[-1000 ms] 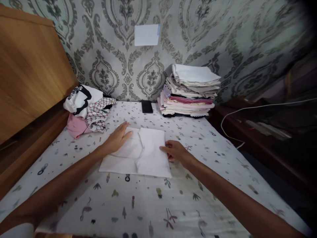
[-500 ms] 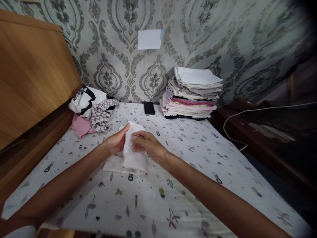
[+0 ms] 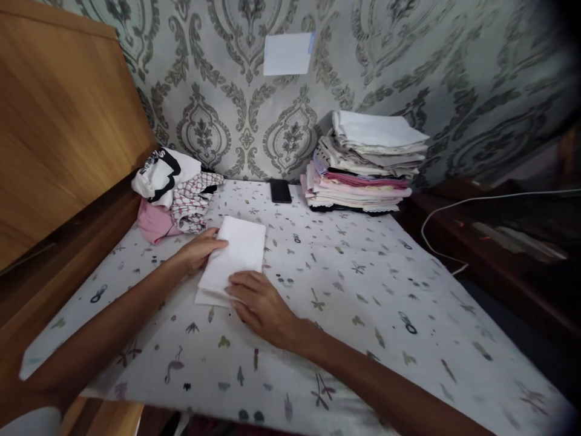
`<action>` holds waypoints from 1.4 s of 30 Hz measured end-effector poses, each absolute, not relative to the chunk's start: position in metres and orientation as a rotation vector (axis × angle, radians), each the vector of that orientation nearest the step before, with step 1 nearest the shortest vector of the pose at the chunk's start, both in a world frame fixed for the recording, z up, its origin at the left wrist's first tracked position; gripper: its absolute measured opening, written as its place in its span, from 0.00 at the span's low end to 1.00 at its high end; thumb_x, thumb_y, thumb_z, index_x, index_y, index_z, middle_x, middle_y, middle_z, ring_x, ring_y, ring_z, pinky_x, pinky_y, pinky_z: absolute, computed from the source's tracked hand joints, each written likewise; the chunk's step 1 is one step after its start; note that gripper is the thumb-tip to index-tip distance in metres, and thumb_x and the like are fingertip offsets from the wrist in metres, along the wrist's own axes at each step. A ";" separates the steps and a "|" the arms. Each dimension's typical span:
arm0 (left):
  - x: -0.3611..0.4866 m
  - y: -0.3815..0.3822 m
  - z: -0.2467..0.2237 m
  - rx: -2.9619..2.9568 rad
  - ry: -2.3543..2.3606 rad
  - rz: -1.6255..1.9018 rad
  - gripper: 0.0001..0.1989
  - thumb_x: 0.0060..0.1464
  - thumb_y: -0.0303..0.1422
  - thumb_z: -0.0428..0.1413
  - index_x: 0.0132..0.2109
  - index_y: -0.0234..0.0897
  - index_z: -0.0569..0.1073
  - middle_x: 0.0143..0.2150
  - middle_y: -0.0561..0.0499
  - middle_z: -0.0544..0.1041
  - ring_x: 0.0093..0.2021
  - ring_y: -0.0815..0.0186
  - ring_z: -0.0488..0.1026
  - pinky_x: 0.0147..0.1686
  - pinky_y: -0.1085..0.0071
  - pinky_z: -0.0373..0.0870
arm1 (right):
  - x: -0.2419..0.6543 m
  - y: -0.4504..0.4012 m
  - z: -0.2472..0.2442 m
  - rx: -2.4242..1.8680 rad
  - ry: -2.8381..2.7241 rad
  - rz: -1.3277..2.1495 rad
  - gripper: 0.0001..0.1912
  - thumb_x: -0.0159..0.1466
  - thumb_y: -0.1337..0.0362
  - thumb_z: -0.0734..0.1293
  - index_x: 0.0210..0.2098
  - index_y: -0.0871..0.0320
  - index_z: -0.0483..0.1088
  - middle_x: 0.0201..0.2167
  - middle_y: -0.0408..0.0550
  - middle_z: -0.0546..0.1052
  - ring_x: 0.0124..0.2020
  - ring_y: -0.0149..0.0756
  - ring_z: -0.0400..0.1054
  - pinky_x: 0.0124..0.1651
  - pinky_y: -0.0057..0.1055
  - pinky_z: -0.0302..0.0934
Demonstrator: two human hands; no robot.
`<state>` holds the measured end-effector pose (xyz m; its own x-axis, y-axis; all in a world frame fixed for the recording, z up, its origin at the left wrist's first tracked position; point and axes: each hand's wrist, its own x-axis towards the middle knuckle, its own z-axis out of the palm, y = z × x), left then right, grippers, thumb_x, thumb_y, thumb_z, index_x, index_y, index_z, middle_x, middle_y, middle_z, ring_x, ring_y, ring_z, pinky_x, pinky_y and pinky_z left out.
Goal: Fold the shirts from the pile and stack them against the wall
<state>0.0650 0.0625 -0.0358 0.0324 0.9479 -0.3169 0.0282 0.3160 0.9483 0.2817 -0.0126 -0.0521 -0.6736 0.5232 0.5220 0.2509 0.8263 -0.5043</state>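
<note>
A white cloth point(image 3: 238, 245), folded into a small rectangle, lies over the patterned sheet in front of me; what kind of garment it is does not show. My left hand point(image 3: 202, 248) grips its left edge, thumb on top and fingers underneath. At the near right corner, my right hand point(image 3: 261, 306) has its bent fingers on the cloth's near edge, where the layers part slightly. The right thumb is low by that edge, and part of the grip is hidden.
Rumpled clothes point(image 3: 175, 194) lie at the back left beside a wooden panel point(image 3: 68, 121). A black phone point(image 3: 280, 191) rests near the wall. At the back right stands a tall stack of folded clothes point(image 3: 363, 163). A white cable point(image 3: 436, 212) hangs beyond the sheet's right edge.
The upper fold of the cloth, narrow and raised before, now lies flatter and wider. My right hand has moved toward me to the near edge; my left hand has shifted slightly left.
</note>
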 end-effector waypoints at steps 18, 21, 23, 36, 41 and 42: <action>0.109 0.124 -0.051 2.534 1.224 -0.092 0.30 0.69 0.46 0.36 0.73 0.44 0.48 0.76 0.52 0.45 0.75 0.63 0.38 0.70 0.55 0.32 | 0.282 -0.034 -0.066 -0.646 -2.718 0.537 0.27 0.73 0.53 0.57 0.65 0.62 0.61 0.69 0.57 0.61 0.73 0.40 0.46 0.74 0.44 0.38; 0.102 0.148 -0.054 2.505 1.307 -0.046 0.29 0.69 0.47 0.34 0.72 0.45 0.51 0.76 0.51 0.47 0.75 0.61 0.41 0.70 0.52 0.36 | 0.282 -0.032 -0.067 -0.624 -2.708 0.575 0.26 0.73 0.54 0.57 0.65 0.63 0.62 0.69 0.58 0.61 0.73 0.41 0.47 0.74 0.45 0.38; 0.097 0.155 -0.053 2.507 1.405 0.065 0.29 0.69 0.46 0.33 0.72 0.43 0.54 0.75 0.48 0.52 0.74 0.61 0.44 0.69 0.52 0.39 | 0.283 -0.031 -0.070 -0.578 -2.687 0.601 0.25 0.72 0.56 0.58 0.64 0.64 0.63 0.68 0.59 0.62 0.72 0.43 0.48 0.74 0.47 0.39; 0.076 0.008 -0.064 2.634 1.491 0.205 0.35 0.67 0.55 0.35 0.72 0.41 0.53 0.74 0.44 0.52 0.75 0.56 0.42 0.70 0.51 0.39 | 0.294 0.003 -0.073 -1.209 -1.409 1.215 0.17 0.66 0.56 0.63 0.51 0.56 0.69 0.45 0.51 0.76 0.49 0.41 0.70 0.52 0.41 0.66; 0.071 0.009 -0.070 2.547 1.495 0.336 0.34 0.67 0.53 0.38 0.72 0.40 0.53 0.74 0.44 0.54 0.75 0.57 0.45 0.71 0.52 0.42 | 0.288 -0.001 -0.063 -1.253 -1.225 1.423 0.23 0.59 0.54 0.69 0.51 0.57 0.69 0.49 0.52 0.76 0.50 0.42 0.70 0.57 0.40 0.63; 0.070 0.011 -0.070 2.509 1.498 0.370 0.32 0.67 0.52 0.38 0.71 0.41 0.54 0.74 0.44 0.55 0.74 0.58 0.46 0.70 0.53 0.43 | 0.286 -0.005 -0.060 -1.267 -1.163 1.457 0.24 0.58 0.54 0.70 0.51 0.57 0.70 0.49 0.52 0.76 0.50 0.42 0.70 0.57 0.40 0.63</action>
